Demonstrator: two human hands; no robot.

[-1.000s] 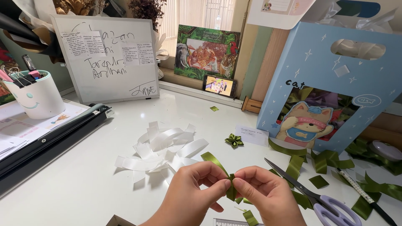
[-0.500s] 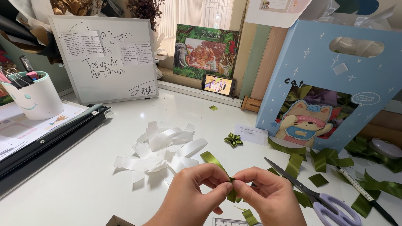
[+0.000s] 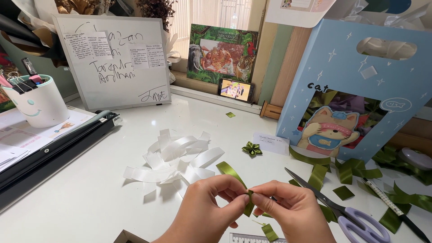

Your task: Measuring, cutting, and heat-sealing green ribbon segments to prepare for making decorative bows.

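White table (image 3: pixel 90 198) bearing, at right, a pale blue cat-print paper bag (image 3: pixel 360 85); at left, a leaning whiteboard (image 3: pixel 112 63), black paper trimmer (image 3: pixel 49 153) and white pen cup (image 3: pixel 33 103). Centre: heap of white ribbon strips (image 3: pixel 175 159), just behind the hands. Lilac-handled scissors (image 3: pixel 346 211) lie just right of the right hand (image 3: pixel 292 211). Left hand (image 3: pixel 207 211) and right hand, fingertips together, both pinch a folded green ribbon strip (image 3: pixel 240 184) above the table's near edge. Small green ribbon flower (image 3: pixel 252 149) beyond.
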